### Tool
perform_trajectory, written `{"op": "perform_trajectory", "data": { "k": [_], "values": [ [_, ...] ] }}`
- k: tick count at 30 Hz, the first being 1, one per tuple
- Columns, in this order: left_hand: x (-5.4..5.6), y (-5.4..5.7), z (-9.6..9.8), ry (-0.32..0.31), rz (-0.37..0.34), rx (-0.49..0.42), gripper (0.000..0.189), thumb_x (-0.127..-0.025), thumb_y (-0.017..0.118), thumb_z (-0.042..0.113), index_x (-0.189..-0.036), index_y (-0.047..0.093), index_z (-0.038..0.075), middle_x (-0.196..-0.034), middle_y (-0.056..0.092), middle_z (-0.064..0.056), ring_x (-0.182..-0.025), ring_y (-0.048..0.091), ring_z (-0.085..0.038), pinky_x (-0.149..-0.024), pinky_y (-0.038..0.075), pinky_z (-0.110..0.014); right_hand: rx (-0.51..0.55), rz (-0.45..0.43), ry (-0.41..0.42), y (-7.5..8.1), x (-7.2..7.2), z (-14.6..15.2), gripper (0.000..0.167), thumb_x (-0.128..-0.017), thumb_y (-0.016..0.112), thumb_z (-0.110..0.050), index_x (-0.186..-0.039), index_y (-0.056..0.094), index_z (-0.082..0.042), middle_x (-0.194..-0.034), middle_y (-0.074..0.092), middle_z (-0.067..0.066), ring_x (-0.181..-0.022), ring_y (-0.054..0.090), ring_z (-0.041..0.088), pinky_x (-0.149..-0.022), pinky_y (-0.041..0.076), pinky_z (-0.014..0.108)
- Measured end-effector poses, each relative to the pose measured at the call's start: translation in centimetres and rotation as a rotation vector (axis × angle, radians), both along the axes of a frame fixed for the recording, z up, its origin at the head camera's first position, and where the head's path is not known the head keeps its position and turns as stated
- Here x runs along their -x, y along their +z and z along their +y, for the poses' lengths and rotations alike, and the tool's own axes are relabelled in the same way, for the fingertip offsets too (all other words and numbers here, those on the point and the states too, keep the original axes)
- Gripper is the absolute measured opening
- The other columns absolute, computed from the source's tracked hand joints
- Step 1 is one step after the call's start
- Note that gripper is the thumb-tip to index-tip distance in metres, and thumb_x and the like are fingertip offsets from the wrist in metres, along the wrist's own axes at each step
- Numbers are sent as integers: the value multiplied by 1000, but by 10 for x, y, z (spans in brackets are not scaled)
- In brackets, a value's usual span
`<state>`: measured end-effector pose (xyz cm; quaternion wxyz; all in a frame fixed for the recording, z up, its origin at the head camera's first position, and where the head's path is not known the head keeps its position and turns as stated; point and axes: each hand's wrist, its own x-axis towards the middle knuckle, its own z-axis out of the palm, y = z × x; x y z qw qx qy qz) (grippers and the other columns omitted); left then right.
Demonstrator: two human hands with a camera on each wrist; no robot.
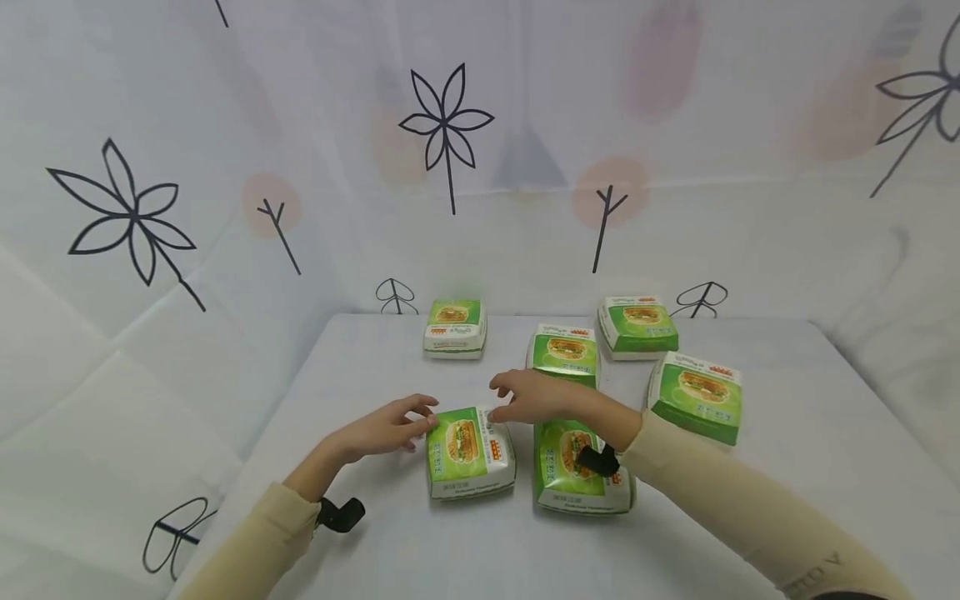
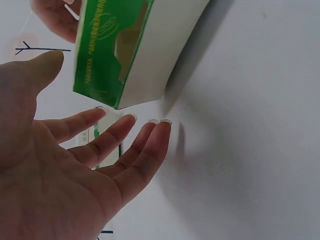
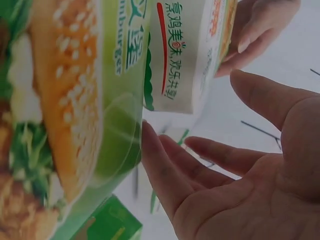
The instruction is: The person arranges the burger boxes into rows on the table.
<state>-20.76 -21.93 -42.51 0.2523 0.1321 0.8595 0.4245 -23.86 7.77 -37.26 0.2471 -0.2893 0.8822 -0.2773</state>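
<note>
A green-and-white burger box [image 1: 462, 454] with a burger picture on its lid sits on the white table between the two hands. My left hand [image 1: 378, 429] is at its left side, fingers loosely spread, thumb near the lid's edge. In the left wrist view, a gap shows between those fingers and the box's green side [image 2: 102, 55]. Over the box's right edge hovers my right hand [image 1: 536, 397], fingers loosely bent with nothing between them. The right wrist view shows the right hand's fingers [image 3: 162, 172] beside a second burger box [image 3: 60, 100], close in front of the camera.
Right of the middle box, another burger box [image 1: 562, 467] lies partly under my right forearm. Behind it is one more [image 1: 564, 350]. Others stand at the back left [image 1: 454, 329], back right [image 1: 639, 327] and right [image 1: 697, 396]. A patterned white cloth [image 1: 330, 208] hangs behind.
</note>
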Motion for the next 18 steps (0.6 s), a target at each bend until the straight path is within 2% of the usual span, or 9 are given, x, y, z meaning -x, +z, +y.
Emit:
{"op": "perform_trajectory", "data": {
  "k": [4,9,13,18],
  "values": [
    [-1,-5,1,-4,-25,0,51,-105,57,44,-146,52,15,-141,52,-13,-100,67,-23,-88,56,-43,-23,40,34,-5,0,-5,57,-100,68,-27,-145,51,3,-138,59,20,-123,61,35,-99,54,46],
    [1,-8,2,-24,-40,-22,47,-106,55,43,-143,54,15,-134,55,-9,-100,67,-21,-90,57,-41,-44,44,45,-10,0,-7,53,-98,69,-25,-141,55,2,-132,63,16,-122,60,33,-101,52,46],
    [4,-7,3,-55,-32,-61,45,-108,52,38,-143,54,11,-130,57,-10,-106,64,-21,-91,58,-42,-54,51,52,-9,-2,-6,42,-98,69,-26,-131,63,0,-123,65,11,-116,60,28,-98,52,44],
    [13,-7,6,-60,-23,-67,46,-109,51,39,-145,54,11,-138,54,-11,-115,58,-21,-94,58,-40,-94,69,53,-9,-5,-7,30,-98,69,-28,-116,68,-4,-110,65,4,-99,58,19,-87,53,39]
  ]
}}
